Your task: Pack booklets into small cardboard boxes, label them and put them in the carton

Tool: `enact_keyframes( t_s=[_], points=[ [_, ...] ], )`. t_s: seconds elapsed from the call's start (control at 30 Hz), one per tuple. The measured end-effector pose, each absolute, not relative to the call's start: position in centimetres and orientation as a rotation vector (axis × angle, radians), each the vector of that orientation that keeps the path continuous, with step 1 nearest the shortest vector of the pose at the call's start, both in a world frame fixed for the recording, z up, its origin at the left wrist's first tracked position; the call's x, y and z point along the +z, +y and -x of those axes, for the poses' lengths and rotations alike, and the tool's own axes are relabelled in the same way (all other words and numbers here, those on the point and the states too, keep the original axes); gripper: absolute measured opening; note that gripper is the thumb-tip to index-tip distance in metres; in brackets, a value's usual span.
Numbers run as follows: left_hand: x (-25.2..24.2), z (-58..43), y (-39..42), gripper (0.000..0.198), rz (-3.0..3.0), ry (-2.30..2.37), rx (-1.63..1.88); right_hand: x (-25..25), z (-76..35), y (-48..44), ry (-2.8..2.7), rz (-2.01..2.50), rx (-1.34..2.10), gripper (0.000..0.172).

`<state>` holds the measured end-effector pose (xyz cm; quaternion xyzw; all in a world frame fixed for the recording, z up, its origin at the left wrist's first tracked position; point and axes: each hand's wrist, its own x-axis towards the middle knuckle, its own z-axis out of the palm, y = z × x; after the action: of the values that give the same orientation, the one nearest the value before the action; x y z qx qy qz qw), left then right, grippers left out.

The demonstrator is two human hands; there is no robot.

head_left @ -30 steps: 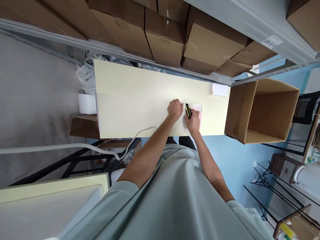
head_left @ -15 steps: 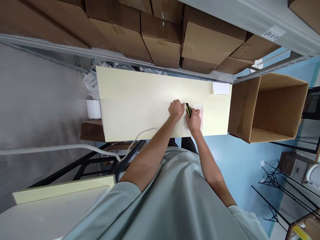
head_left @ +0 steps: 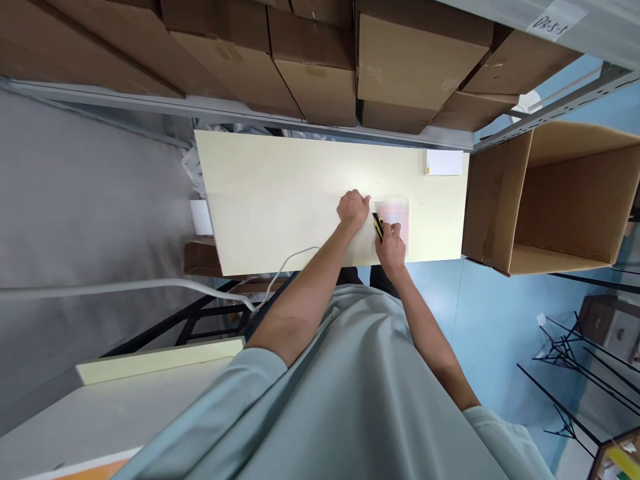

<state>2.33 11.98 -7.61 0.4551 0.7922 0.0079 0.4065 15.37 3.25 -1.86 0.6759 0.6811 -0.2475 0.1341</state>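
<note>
A yellow and black box cutter point(head_left: 378, 225) is in my right hand point(head_left: 392, 249), whose fingers are wrapped round it. Its front end points up and left along the left edge of a flat pink and clear packet point(head_left: 399, 215), and the hand covers the packet's lower part. My left hand point(head_left: 353, 207) rests on the pale table point(head_left: 270, 193) just left of the packet. Its fingers are curled in, with the thumb towards the packet's edge; what they pinch, if anything, is too small to make out.
A small white box point(head_left: 444, 163) lies at the table's back right corner. Beyond the right end stands a large open carton point(head_left: 493, 200). Cardboard boxes point(head_left: 315, 87) fill the shelf above the back edge. A white cable point(head_left: 285, 263) crosses the front edge at left.
My right hand and the box cutter have drawn slightly down towards me, showing more of the packet's top. My left hand stays beside the packet. The whole view has shifted a little.
</note>
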Motion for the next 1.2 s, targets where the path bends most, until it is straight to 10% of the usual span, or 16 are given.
enact_keyframes(
  t_s=[0.9, 1.2],
  points=[
    [-9.2, -2.2, 12.1, 0.037, -1.110, 2.030, 0.097, 0.5, -21.2, -7.5, 1.949, -1.519, -0.852, 0.044],
    [0.8, -2.7, 12.1, 0.024, -1.099, 1.993, 0.658, 3.9, -26.1, 3.9, 2.490, -1.866, -0.439, 0.044]
  ],
)
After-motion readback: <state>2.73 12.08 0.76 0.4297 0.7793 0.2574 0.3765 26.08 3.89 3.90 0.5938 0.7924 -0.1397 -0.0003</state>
